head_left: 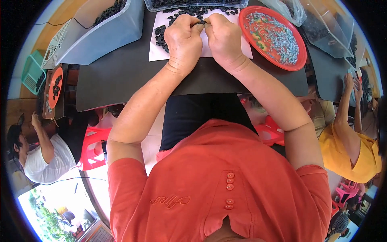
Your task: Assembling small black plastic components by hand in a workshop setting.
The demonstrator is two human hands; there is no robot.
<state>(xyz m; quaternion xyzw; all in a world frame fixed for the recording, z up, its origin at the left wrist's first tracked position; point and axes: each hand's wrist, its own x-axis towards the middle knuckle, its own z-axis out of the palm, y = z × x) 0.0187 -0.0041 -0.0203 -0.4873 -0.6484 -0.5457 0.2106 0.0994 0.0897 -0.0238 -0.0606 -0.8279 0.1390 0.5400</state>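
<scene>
My left hand [183, 42] and my right hand [223, 40] meet over a white sheet [158, 56] on the dark table. Both are closed, fingertips pinched together around a small black part [200, 23]. Most of that part is hidden by the fingers, so its exact shape cannot be told. Loose black pieces [161, 37] lie on the sheet beside and beyond my left hand. To the right of my right hand sits a round red plate [244, 36] with a printed pattern. Many tiny silvery-blue pieces [284, 42], which look like screws, are spread over it.
A clear tray [197, 6] of black parts stands at the far edge. At left is a large grey bin [109, 42]; another bin [322, 30] and a plastic bag [290, 11] are at right. People sit on both sides, one in white [52, 157], one in yellow [350, 151].
</scene>
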